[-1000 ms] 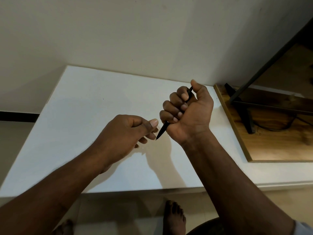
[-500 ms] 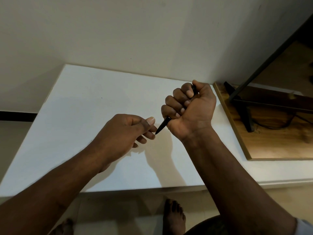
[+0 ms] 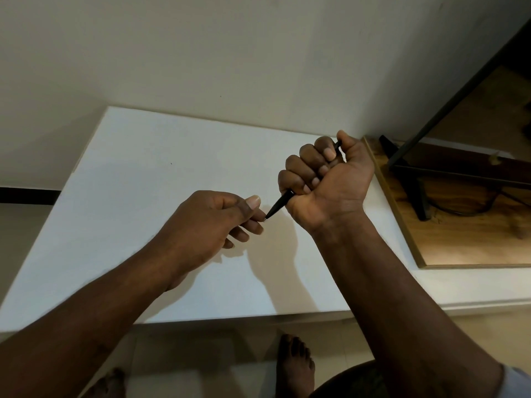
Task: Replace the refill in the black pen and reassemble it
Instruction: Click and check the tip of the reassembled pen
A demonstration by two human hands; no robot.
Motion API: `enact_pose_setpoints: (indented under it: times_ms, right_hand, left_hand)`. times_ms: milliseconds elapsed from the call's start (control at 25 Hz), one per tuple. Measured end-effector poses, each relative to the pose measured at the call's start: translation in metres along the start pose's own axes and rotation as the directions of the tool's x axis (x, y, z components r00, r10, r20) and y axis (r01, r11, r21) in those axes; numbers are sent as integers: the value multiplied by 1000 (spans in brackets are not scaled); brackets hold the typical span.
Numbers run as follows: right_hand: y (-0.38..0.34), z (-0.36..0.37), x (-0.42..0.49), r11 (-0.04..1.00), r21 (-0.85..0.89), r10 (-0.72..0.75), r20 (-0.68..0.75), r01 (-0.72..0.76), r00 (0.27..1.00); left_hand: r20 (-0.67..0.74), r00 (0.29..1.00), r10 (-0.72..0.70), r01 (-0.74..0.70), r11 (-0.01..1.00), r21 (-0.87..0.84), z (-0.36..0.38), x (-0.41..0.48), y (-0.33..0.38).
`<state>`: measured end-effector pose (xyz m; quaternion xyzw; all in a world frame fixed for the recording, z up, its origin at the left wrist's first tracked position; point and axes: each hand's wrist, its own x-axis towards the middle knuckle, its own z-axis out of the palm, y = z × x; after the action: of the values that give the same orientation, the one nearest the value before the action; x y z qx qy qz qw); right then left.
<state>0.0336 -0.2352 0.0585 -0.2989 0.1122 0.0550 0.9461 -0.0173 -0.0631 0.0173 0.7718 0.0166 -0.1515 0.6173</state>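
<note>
While the right hand (image 3: 330, 182) fingers grip the pen (image 3: 280, 203), the left hand (image 3: 212, 222) fingers curl at its tip, hold unclear.

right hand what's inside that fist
The black pen runs through the right hand: its pointed end sticks out below the little finger, and its top shows by the thumb. The curled fingers cover the barrel between.

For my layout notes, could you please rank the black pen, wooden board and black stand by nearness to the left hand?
1. black pen: tip at the left hand.
2. wooden board: at right.
3. black stand: on it, farther right.
</note>
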Motion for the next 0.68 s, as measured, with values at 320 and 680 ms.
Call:
enact_pose_setpoints:
  times_ms: [320, 680]
  right_hand:
    - [-3, 0, 1, 999, 25, -30, -22, 31, 999]
    - [-3, 0, 1, 999, 36, -27, -18, 28, 999]
  left_hand:
    - [19, 1000, 3, -3, 1000, 18, 0, -1, 1]
    - [31, 999, 19, -19, 1000, 6, 0, -2, 2]
